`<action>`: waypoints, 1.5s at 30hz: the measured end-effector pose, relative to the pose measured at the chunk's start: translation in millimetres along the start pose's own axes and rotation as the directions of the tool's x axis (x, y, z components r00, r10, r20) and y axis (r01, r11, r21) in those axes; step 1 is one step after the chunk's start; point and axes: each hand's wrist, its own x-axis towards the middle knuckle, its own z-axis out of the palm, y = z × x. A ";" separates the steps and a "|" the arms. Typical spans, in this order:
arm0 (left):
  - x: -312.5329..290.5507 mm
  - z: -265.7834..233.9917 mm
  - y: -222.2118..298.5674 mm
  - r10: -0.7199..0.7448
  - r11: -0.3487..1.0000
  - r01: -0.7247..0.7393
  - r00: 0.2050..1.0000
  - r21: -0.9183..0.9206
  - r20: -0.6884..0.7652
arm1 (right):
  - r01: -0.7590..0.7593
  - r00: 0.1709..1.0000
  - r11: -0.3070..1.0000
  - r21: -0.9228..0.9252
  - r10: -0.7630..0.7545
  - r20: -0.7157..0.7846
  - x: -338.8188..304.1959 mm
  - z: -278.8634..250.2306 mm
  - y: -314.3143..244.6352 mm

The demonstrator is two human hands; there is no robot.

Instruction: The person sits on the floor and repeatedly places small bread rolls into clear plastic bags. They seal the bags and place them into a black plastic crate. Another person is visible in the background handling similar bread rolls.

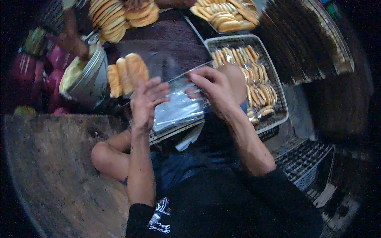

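Observation:
A stack of clear plastic bags (178, 111) lies in front of me, over my lap. My left hand (147, 101) is above the stack's left edge, its fingers spread and blurred, with nothing seen in them. At the upper right corner of the stack, my right hand (210, 85) has curled fingers and appears to grip the edge of a bag; its fingertips are partly hidden. Just beyond my left hand, several golden bread rolls (126, 74) lie side by side on the dark work surface (162, 43).
A pale crate (286, 111) at the right holds bagged filled rolls (256, 81). More rolls (226, 16) are piled at the back. Left of the loose rolls stands a tilted bucket (93, 85), with another person's hand (73, 45) at it. A dark crate (307, 162) sits lower right.

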 end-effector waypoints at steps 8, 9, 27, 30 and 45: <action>7.4 -28.9 20.5 0.345 0.916 -0.401 0.801 -0.010 -0.489 | 0.147 0.982 0.943 -0.298 -0.176 -0.074 21.8 65.5 -16.4; 15.1 -42.5 26.4 0.394 0.904 -0.407 0.676 0.131 -0.623 | 0.271 0.960 0.859 -0.434 -0.275 0.054 41.6 78.7 0.8; 36.6 -118.9 24.3 0.342 0.885 -0.461 0.736 -0.062 -0.585 | 0.372 0.926 0.730 -0.573 -0.252 0.281 120.2 0.9 13.3; 36.5 -111.6 28.0 0.462 0.873 -0.477 0.746 0.099 -0.479 | 0.227 0.972 0.812 -0.538 -0.227 0.067 78.3 -13.2 -59.1; 14.3 -8.2 6.9 0.353 0.883 -0.337 0.936 -0.328 -0.011 | 0.344 0.918 0.934 0.098 -0.356 0.173 32.8 59.1 -30.2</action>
